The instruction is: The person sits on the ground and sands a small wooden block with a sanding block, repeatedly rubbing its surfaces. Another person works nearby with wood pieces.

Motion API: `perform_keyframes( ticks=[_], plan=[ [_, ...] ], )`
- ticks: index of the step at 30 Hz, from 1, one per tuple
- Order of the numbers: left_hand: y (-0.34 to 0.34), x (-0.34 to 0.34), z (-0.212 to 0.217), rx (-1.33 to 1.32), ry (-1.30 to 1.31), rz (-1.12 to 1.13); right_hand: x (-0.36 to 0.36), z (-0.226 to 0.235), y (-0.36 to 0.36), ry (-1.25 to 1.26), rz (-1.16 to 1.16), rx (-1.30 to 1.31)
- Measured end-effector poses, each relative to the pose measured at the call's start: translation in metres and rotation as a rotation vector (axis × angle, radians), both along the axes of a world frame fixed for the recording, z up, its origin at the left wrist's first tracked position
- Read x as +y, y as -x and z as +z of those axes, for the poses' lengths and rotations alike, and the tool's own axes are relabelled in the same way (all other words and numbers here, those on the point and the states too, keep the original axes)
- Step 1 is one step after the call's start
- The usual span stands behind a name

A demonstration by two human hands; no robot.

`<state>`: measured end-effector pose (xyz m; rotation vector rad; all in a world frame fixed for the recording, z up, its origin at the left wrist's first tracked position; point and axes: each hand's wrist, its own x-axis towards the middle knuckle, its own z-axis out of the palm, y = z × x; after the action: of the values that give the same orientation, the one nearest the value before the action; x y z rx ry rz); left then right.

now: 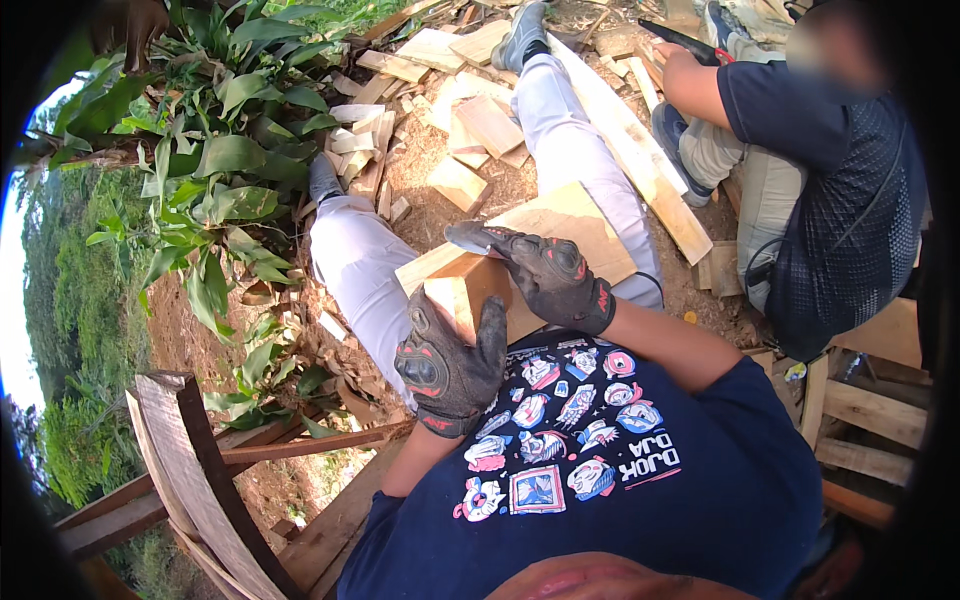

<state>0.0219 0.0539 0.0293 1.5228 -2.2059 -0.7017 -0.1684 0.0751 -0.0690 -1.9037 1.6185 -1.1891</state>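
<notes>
A light-coloured wooden block (462,296) is held tilted over a flat wooden board (575,228) that lies across my lap. My left hand (448,368), in a black glove with red marks, grips the block's near side, thumb at its right. On the block's far upper edge rests my gloved right hand (555,278), its fingers bent and closed. A smooth grey rounded piece (468,237) shows at the right fingertips; I cannot tell what it is.
Wood offcuts (485,125) and shavings litter the ground between my legs. A long plank (640,150) lies along my right leg. Beside it sits a co-worker (840,190) near a handsaw (685,42). Leafy plants (230,170) and a curved timber (205,480) are on the left.
</notes>
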Motion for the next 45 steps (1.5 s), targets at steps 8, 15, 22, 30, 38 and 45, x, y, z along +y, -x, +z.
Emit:
perform_keyframes(
  ticks=[8,15,22,30,38,45],
  plan=[
    [0.013,-0.012,-0.002,0.11,0.137,-0.018,-0.021,0.04,0.026,0.016,-0.153,-0.089],
    [0.017,-0.018,-0.033,0.09,0.141,-0.105,-0.006,0.029,0.021,0.224,-0.102,0.063],
    [0.023,-0.018,-0.043,0.093,0.23,-0.128,-0.011,0.006,0.035,-0.009,-0.072,0.186],
    [0.021,-0.022,-0.042,0.108,0.084,0.001,-0.007,0.036,0.01,0.178,0.04,0.054],
    [0.021,-0.028,-0.041,0.101,0.147,-0.058,-0.018,0.026,0.001,0.246,-0.014,-0.018],
    [0.02,-0.033,-0.05,0.058,0.385,-0.126,-0.039,-0.014,0.022,0.073,-0.102,-0.116]
  ],
)
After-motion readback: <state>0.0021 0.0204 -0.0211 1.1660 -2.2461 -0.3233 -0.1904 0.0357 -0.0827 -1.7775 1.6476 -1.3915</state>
